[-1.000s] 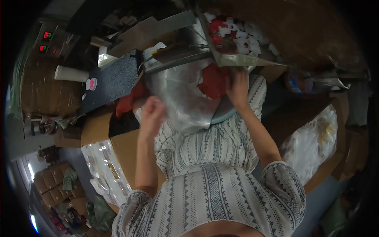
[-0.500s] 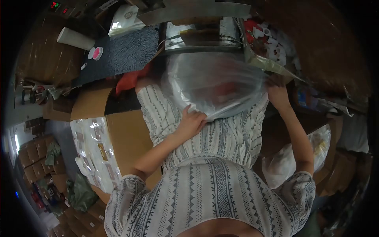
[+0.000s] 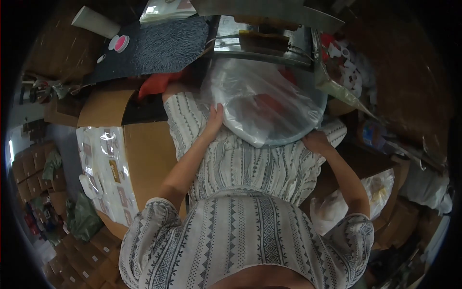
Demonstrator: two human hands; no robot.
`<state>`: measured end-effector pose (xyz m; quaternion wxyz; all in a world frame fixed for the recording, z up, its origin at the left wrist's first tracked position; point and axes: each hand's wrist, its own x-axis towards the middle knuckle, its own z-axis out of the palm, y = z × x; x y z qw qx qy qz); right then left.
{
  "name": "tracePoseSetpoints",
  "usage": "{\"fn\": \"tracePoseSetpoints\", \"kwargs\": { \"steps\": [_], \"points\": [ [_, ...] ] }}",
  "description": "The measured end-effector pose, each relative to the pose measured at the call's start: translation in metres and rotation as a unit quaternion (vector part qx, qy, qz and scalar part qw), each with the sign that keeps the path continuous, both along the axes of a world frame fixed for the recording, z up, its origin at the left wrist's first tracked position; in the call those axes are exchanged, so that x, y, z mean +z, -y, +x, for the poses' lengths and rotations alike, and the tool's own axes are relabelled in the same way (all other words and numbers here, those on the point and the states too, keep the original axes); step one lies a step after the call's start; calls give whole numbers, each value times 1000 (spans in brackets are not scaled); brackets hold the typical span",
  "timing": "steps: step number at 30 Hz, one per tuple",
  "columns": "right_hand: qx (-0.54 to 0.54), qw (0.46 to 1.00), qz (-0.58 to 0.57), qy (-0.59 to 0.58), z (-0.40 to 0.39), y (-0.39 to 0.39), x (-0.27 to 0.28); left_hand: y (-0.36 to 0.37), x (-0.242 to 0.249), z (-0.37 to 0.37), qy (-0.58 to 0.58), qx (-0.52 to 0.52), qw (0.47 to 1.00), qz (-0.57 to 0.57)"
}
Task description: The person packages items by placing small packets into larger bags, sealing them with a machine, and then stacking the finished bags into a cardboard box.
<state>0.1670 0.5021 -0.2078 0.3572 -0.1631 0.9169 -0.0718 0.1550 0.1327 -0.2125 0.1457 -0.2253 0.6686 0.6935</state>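
Observation:
A large clear plastic bag [image 3: 260,120] lies over my lap, spread into a rounded shape with a pale blue-grey curved edge at its right and front. Something red shows through its middle. My left hand [image 3: 213,124] rests against the bag's left side, fingers stretched out along it and slightly apart. At the front right edge, my right hand [image 3: 316,141] is closed on the plastic, its fingertips partly hidden by the edge.
A metal-framed machine [image 3: 264,41] stands directly ahead. To its left is a grey fluffy mat [image 3: 168,45] with a pink-and-white round container [image 3: 121,44]. White plastic parts [image 3: 349,65] fill a bin at right. A cardboard box [image 3: 149,161] stands beside my left arm.
The bag has turned and settled from a blur into a rounder shape. My left hand moved up to its left side; my right hand came down to the front right edge.

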Motion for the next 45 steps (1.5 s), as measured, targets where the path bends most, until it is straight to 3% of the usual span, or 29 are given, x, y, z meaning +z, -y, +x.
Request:
{"fn": "tracePoseSetpoints", "kwargs": {
  "steps": [1, 3, 4, 6, 7, 9, 11, 12, 13, 14, 19, 21, 23, 25, 27, 29, 30, 31, 38, 41, 45],
  "points": [
    [9, 1000, 2, -2, -7, -8, -13, 8, -5, -10, -24, -13, 999, -40],
    [-139, 987, -74, -28, -25, -36, -47, 25, -9, -34, -49, -10, 996, -78],
    [-123, 989, -72, -32, -45, -56, -67, 33, -6, -53, -58, 0, 993, -107],
    [-260, 936, -238, 18, -88, -93, -91, 42, -3, -78, -64, 28, 989, -127],
    [-243, 942, -231, 17, -101, -92, -87, 46, -2, -88, -63, -7, 989, -135],
    [-203, 948, -185, -161, -114, -71, -75, 47, -5, -96, -68, -19, 988, -141],
    [-156, 917, -154, -334, -111, -40, -67, 38, -10, -102, -263, 33, 919, -293],
    [-133, 889, -140, -415, -107, -30, -63, 35, -5, -107, -259, 52, 918, -295],
    [-110, 854, -129, -492, -109, -25, -62, 34, 8, -117, -259, -41, 887, -380],
    [-94, 855, -137, -491, -113, -23, -59, 31, 14, -126, -251, -135, 842, -457],
    [-60, 801, -60, -593, -153, -38, -74, 15, -28, -179, -391, -184, 817, -382],
    [-47, 775, -44, -629, -179, -56, -88, 10, -5, -183, -189, -353, 833, -381],
    [-37, 785, -71, -614, -170, -24, -86, 4, -50, -201, -258, -356, 832, -338],
    [-36, 800, -89, -593, -203, -11, -84, 2, -21, -196, -272, -329, 805, -412],
    [-34, 815, -96, -571, -196, -29, -74, 7, 25, -185, -218, -360, 817, -394],
    [-45, 826, -89, -555, -168, -29, -64, 8, 33, -190, -225, -390, 801, -395],
    [-54, 833, -79, -545, -211, -18, -65, 8, 34, -192, -237, -435, 781, -382],
    [-67, 840, -68, -535, -197, -10, -61, 15, 29, -194, -234, -435, 780, -385],
    [-134, 880, 17, -456, -182, -5, -24, 15, -10, -222, -182, -290, 927, -154],
    [-157, 889, 57, -427, -184, -23, -4, 23, -20, -225, -166, -214, 962, -47],
    [-194, 894, 113, -387, -211, 21, 20, 26, -33, -229, -145, -113, 978, 99]
  ]
}}
